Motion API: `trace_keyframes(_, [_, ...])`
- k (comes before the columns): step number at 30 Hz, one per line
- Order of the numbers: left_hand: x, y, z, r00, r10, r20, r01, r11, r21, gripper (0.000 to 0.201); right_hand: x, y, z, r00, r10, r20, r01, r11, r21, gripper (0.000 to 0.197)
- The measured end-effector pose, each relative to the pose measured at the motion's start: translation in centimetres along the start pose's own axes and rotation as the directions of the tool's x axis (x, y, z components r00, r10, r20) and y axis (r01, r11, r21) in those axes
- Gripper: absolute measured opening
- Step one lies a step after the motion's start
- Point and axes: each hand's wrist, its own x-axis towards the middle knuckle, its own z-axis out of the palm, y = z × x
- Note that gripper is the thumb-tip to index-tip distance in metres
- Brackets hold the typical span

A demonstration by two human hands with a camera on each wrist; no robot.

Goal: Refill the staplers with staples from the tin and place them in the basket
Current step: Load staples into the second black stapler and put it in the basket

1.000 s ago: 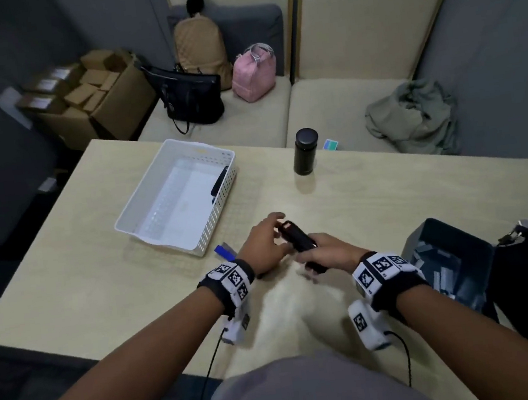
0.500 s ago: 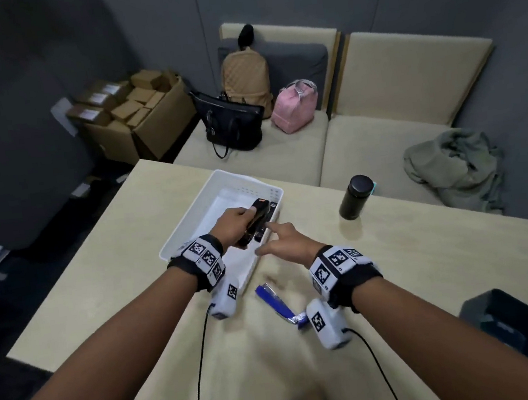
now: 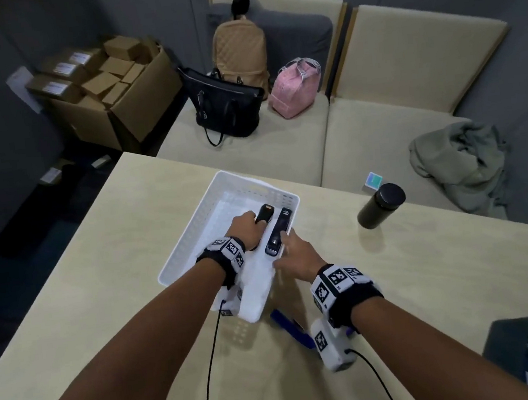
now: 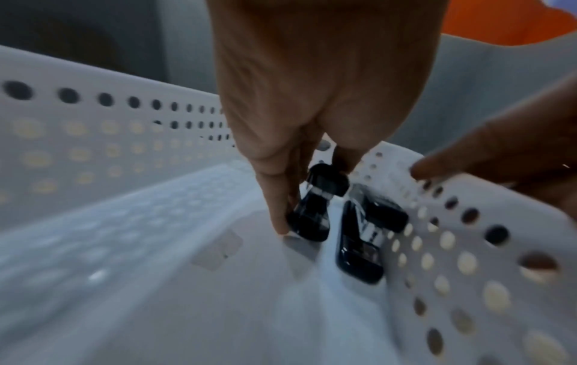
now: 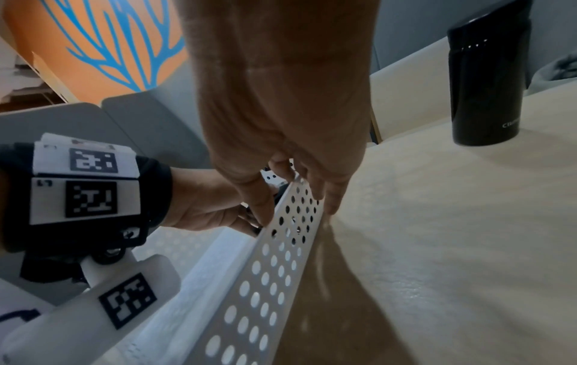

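White basket (image 3: 194, 237) on tabletop (image 3: 428, 263) now has 2 black staplers; left hand (image 3: 246, 229) has carried the 2nd stapler (image 3: 263, 214) in, still gripping it; right hand (image 3: 295, 255) relaxed on rim; blue stapler (image 3: 286, 324) remains outside, likely next
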Motion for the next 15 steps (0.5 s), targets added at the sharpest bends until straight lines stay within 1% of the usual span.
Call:
trace_keyframes(1, [0.2,0.1,0.4,1.000,0.012,-0.024,-0.012,1.000,0.008,0.035,0.1,0.1,0.0,1.000,-0.005,0.002,0.005,1.000,-0.026,0.056])
trace_keyframes(3, [0.5,0.3,1.0,0.997,0.024,-0.071,-0.023,1.000,0.020,0.030,0.6,0.1,-0.1,1.000,-0.007,-0.003,0.007,1.000,-0.026,0.058])
trace_keyframes(6, [0.7,0.6,1.2,0.994,0.055,-0.093,-0.048,0.996,0.077,0.026,1.2,0.3,-0.4,1.000,-0.007,0.000,0.007,1.000,-0.021,0.063])
trace_keyframes(8, [1.0,0.5,1.1,0.993,0.051,-0.103,-0.045,0.997,0.060,0.025,1.3,0.3,-0.5,1.000,-0.016,0.007,0.016,1.000,0.006,0.071])
trace_keyframes(10, [0.9,0.2,0.8,0.995,0.038,-0.094,-0.036,0.999,0.018,0.024,1.2,0.4,-0.4,0.999,-0.043,0.020,0.041,0.996,0.083,0.079])
trace_keyframes(11, [0.7,0.1,0.6,0.996,0.023,-0.089,-0.024,1.000,-0.003,0.025,1.0,0.5,-0.4,0.998,-0.059,0.014,0.056,0.988,0.147,0.080])
trace_keyframes(13, [-0.3,0.4,0.2,0.994,0.021,-0.112,-0.026,0.999,-0.043,0.040,0.3,1.2,-0.3,0.996,-0.077,-0.046,0.086,0.965,0.248,0.078])
trace_keyframes(14, [-1.0,0.9,-0.1,0.988,0.049,-0.146,-0.059,0.996,-0.064,0.044,-0.1,1.9,-0.3,0.995,-0.064,-0.082,0.084,0.958,0.273,0.073])
trace_keyframes(15, [-1.9,1.5,-0.3,0.977,0.095,-0.191,-0.112,0.990,-0.081,0.041,-0.6,2.9,-0.3,0.993,-0.037,-0.110,0.066,0.961,0.268,0.068])
